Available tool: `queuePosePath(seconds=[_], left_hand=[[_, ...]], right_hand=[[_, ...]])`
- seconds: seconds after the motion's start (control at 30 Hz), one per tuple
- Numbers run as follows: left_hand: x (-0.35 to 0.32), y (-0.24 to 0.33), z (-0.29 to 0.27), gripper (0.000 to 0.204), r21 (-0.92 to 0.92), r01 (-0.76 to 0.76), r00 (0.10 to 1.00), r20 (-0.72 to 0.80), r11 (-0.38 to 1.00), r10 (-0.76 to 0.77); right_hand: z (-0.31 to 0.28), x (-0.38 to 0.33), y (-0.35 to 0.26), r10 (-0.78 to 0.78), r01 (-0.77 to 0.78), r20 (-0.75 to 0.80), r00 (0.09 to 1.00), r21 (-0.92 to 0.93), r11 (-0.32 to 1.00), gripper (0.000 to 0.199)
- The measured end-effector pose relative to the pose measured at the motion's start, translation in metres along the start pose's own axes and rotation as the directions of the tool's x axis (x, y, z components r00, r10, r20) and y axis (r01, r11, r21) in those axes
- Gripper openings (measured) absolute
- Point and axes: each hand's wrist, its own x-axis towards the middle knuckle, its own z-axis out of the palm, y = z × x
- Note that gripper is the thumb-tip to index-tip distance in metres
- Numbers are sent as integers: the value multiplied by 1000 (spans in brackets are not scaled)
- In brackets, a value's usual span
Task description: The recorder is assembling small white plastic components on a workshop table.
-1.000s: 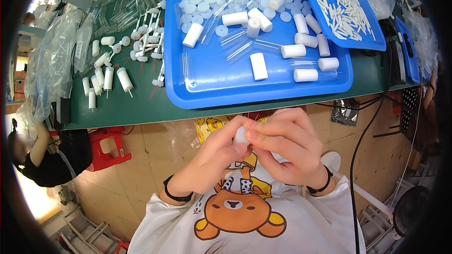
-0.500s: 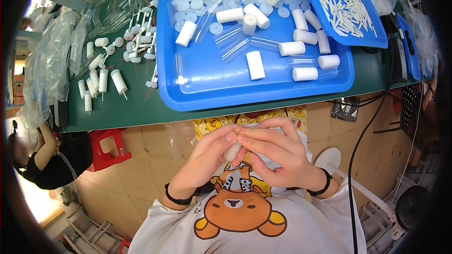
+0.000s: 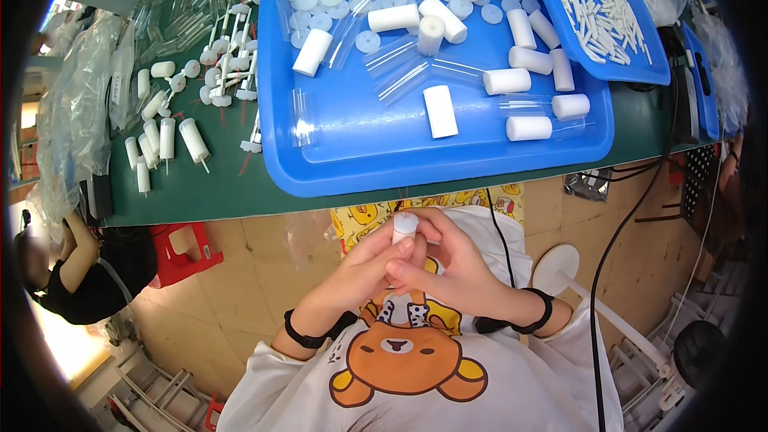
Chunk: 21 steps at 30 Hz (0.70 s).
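Observation:
Just beyond the front edge of the table, I hold a small white cylinder (image 3: 405, 226) upright between my hands. A translucent cap-like top shows on its upper end, with thin reddish wires or threads at the tip. My left hand (image 3: 364, 270) is closed round its lower part, thumb toward me. My right hand (image 3: 450, 262) closes on it from the other side, with fingers curled behind it and thumb against the left fingers. The cylinder's lower end is hidden. Ahead lies a blue tray (image 3: 344, 174) holding white cylinders (image 3: 440, 111), clear tubes (image 3: 304, 118) and translucent discs (image 3: 368, 41).
A smaller blue tray (image 3: 658, 70) of thin white sticks (image 3: 596, 12) overlaps the right corner. On the green table (image 3: 216, 202), finished-looking cylinders with pins (image 3: 193, 141) and disc-ended rods (image 3: 232, 72) lie left. A black cable (image 3: 606, 272) hangs at right; another person sits far left.
The cylinder has turned upright, its capped end now showing above my fingers. My right hand has shifted from pinching at its top to gripping lower. The view has moved slightly.

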Motion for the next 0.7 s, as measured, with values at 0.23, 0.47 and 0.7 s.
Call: queuePosePath(seconds=[0.23,0.47,0.7], left_hand=[[10,0,10,32,-59,24,991,-131,998,-31],[12,2,4,30,26,44,983,-181,999,-38],[9,14,3,30,-11,170,960,-222,985,-169]], right_hand=[[13,14,1,118,-91,-91,989,260,961,47],[15,27,-8,262,-209,-154,953,293,933,40],[20,33,-17,354,-255,-171,919,426,868,33]])
